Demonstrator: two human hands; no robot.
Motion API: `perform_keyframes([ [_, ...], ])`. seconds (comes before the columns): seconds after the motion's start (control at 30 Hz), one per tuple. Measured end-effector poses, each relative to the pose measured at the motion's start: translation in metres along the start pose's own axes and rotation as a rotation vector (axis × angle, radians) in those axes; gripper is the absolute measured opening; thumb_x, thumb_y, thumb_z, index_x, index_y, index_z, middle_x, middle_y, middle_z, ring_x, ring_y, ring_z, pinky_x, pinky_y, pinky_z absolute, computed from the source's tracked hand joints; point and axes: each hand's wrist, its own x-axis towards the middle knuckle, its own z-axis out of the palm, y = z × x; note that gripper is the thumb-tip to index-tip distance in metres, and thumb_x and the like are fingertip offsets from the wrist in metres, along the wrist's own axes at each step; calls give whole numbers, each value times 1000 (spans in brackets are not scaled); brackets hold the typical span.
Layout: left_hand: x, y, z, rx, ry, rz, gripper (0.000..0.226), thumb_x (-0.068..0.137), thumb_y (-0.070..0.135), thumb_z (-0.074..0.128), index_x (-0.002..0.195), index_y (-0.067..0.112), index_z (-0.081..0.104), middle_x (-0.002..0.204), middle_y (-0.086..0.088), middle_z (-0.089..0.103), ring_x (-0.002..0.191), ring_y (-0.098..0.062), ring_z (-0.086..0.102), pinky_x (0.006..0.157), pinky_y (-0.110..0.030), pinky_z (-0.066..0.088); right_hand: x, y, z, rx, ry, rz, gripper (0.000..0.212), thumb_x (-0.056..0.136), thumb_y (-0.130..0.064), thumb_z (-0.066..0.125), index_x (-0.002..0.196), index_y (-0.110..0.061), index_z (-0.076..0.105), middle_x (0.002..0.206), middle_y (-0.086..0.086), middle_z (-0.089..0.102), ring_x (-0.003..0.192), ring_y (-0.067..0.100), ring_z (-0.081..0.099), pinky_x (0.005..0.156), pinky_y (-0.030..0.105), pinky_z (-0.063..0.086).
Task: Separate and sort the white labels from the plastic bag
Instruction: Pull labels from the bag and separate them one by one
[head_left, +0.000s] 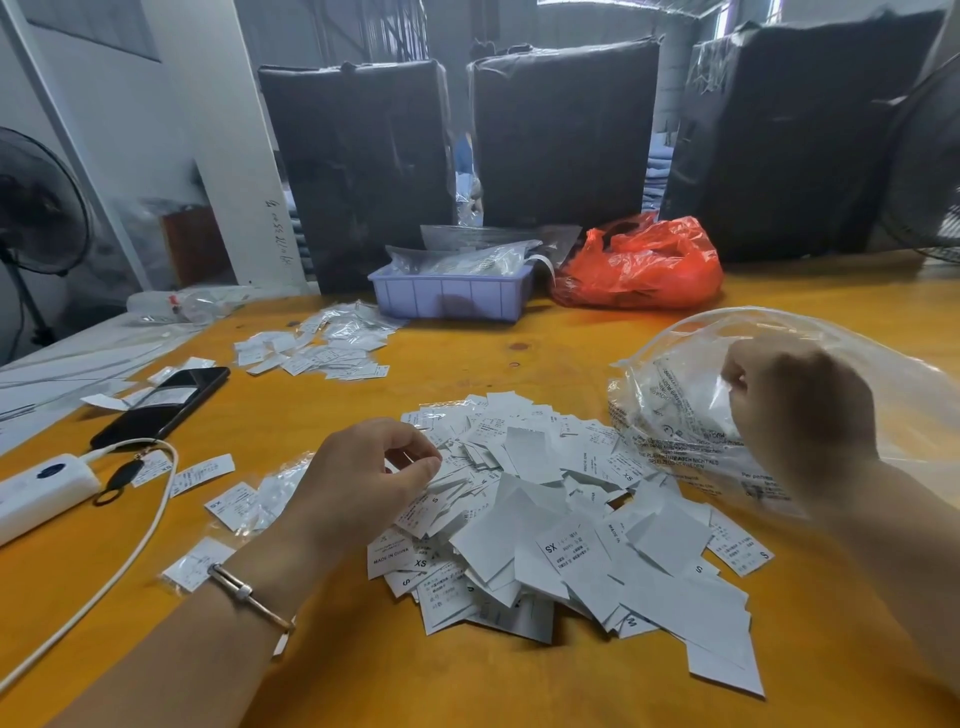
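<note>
Bare forearms over yellow table (519, 691); left hand (363, 467) pinching white labels (571, 540), right hand (800, 415) gripping plastic bag (670, 410); black bales (358, 166) behind.

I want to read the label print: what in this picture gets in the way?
Head view: the right hand is motion-blurred on the clear plastic bag, which glints; wide-angle bending curves the table edges; nearer labels read sharply, the far pile too small.

Plastic bag (779, 395) cut off rightward
</note>
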Motion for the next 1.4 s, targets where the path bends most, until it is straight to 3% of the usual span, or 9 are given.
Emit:
perform_keyframes([
  [0.2, 0, 1, 0, 7, -17, -9, 8, 89, 27, 72, 83, 33, 72, 83, 16, 66, 82, 15, 55, 59, -15, 42, -3, -1, 4, -43, -246, 37, 12, 84, -17, 72, 77, -9, 67, 76, 7, 60, 74, 27, 52, 59, 31, 41],
  [0.4, -1, 3, -1, -2, -17, -2, 8, 88, 25, 71, 83, 31, 73, 82, 15, 66, 83, 12, 56, 62, -14, 42, -3, -3, 4, 135, 83, 22, 17, 88, -12, 66, 86, 4, 73, 81, 17, 66, 81, 39, 59, 60, 32, 41],
  [0.53, -1, 5, -1, -3, 6, 6, 7, 89, 26, 71, 86, 32, 72, 85, 17, 66, 84, 14, 55, 62, -13, 42, -6, -20, -13, 585, 141, -62, 12, 85, -13, 69, 85, -2, 73, 83, 12, 68, 72, 28, 60, 60, 31, 45],
  [0.67, -3, 14, -4, -92, 50, 124, 9, 89, 41, 67, 96, 36, 70, 96, 21, 66, 92, 10, 59, 67, -6, 46, -18, -50, -36, 1289, -400, 68, 24, 71, -39, 67, 72, -16, 74, 75, 5, 70, 68, 9, 59, 59, 28, 45],
  [0.77, -7, 25, -8, -279, -79, 153, 34, 86, 64, 59, 109, 41, 68, 107, 27, 66, 102, 9, 59, 74, -9, 48, -28, -65, -37, 1396, -778, -12, 17, 73, -31, 68, 71, -15, 74, 75, 5, 70, 67, 11, 55, 59, 24, 40],
  [0.87, -13, 36, -8, -501, -342, 131, 51, 77, 68, 58, 116, 37, 67, 107, 17, 72, 100, 0, 66, 75, -14, 52, -37, -75, -37, 1390, -954, -104, 14, 76, -32, 69, 70, -20, 74, 75, 1, 69, 70, 9, 55, 61, 22, 41],
  [1.03, -19, 47, -5, -650, -490, 155, 12, 85, 28, 73, 91, 19, 76, 79, -1, 72, 75, -11, 66, 69, -18, 51, -40, -78, -37, 1381, -960, -114, 20, 74, -34, 75, 74, -13, 74, 70, 2, 67, 67, 9, 55, 58, 16, 41],
  [1.2, -19, 46, -7, -670, -490, 124, 7, 83, 24, 73, 77, 21, 75, 71, -2, 70, 68, -14, 64, 67, -21, 52, -39, -75, -35, 1382, -852, -50, 25, 76, -38, 71, 78, -12, 74, 76, 5, 72, 67, 10, 59, 58, 19, 44],
  [1.4, -20, 47, -5, -657, -416, 73, 23, 76, 44, 76, 70, 22, 74, 65, -2, 69, 62, -12, 64, 63, -19, 51, -42, -80, -34, 1446, -708, -40, 18, 75, -31, 70, 76, -13, 74, 71, 5, 71, 61, 7, 58, 55, 14, 44],
])
